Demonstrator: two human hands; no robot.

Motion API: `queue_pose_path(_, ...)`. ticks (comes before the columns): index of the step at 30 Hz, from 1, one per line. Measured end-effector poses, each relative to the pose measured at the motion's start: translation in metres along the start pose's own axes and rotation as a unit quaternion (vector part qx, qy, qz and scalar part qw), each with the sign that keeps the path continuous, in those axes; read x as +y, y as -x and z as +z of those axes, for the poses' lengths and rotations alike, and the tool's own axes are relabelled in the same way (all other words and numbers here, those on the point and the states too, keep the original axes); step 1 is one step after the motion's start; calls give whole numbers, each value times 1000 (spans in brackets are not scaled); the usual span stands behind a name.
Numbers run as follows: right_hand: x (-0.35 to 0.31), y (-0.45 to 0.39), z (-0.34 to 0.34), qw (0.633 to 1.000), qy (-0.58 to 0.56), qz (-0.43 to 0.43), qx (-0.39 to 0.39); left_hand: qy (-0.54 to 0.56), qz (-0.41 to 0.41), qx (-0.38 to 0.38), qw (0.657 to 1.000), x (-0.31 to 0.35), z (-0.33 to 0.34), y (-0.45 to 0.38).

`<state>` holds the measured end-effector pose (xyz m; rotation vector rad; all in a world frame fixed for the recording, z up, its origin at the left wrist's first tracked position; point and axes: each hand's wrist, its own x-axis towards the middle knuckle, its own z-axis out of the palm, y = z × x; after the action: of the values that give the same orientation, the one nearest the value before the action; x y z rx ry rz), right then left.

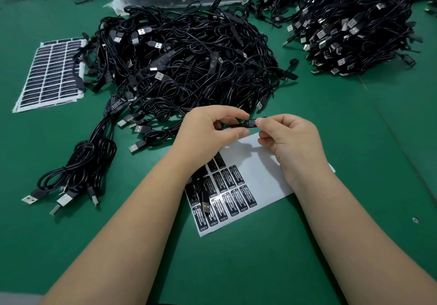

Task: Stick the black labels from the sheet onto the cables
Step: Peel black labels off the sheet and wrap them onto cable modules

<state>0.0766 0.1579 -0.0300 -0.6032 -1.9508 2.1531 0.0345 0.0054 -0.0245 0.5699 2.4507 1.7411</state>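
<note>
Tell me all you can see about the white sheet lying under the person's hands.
The label sheet is a glossy white backing sheet lying flat and askew on the green table, beneath both hands. Most of it is bare white where labels are gone. Its near left part holds rows of black labels with white print reading LED CONTROLLER. A cable's USB plug rests across those labels. The left forearm crosses over its left edge, and the hands cast shadows on it.
</note>
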Motion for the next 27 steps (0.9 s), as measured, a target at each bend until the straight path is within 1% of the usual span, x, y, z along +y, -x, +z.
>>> queue_pose_path(11, 2, 0, 0, 1000, 14, -14, 7, -8, 1, -11, 1000, 3, 1, 0)
queue_pose_path(22, 1, 1, 1, 999, 33, -27, 20, -23, 8, 1, 1000, 1, 3, 0)
queue_pose_path(27, 1, 3, 1, 998, 49, -36, 29, -25, -15, 3, 1000, 4, 4, 0)
